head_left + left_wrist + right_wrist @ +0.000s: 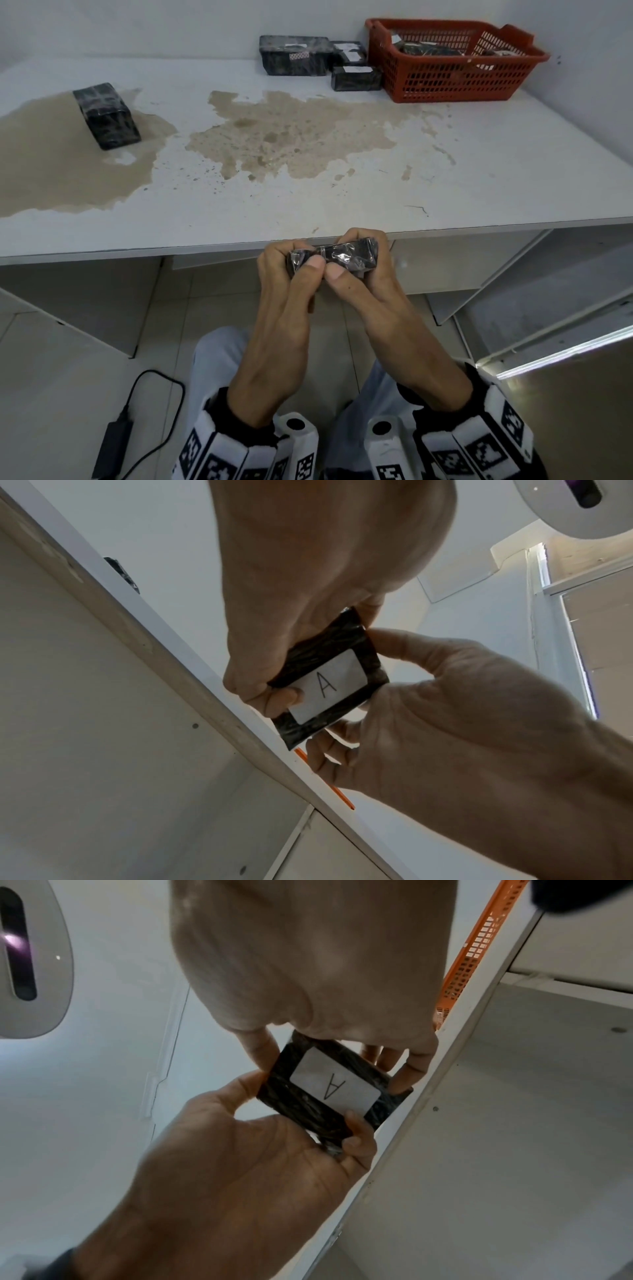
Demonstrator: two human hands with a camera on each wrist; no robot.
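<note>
A small black plastic-wrapped packet (346, 255) is held in the air just in front of the table's front edge. My left hand (298, 257) grips its left end and my right hand (356, 255) its right end, both thumbs pressed on top. From below, the left wrist view shows the packet (315, 642) with a white label marked "A" (329, 683), between my left hand (270, 685) and right hand (352, 693). The right wrist view shows the same packet (308, 1118) and label (335, 1085), gripped by my right hand (334, 1064) and left hand (304, 1104).
The white table (479, 171) carries brown stains. A black packet (106, 114) lies at its left, and more black packets (296, 54) sit at the back beside a red basket (455, 78) holding others. A power adapter with cable (113, 445) lies on the floor.
</note>
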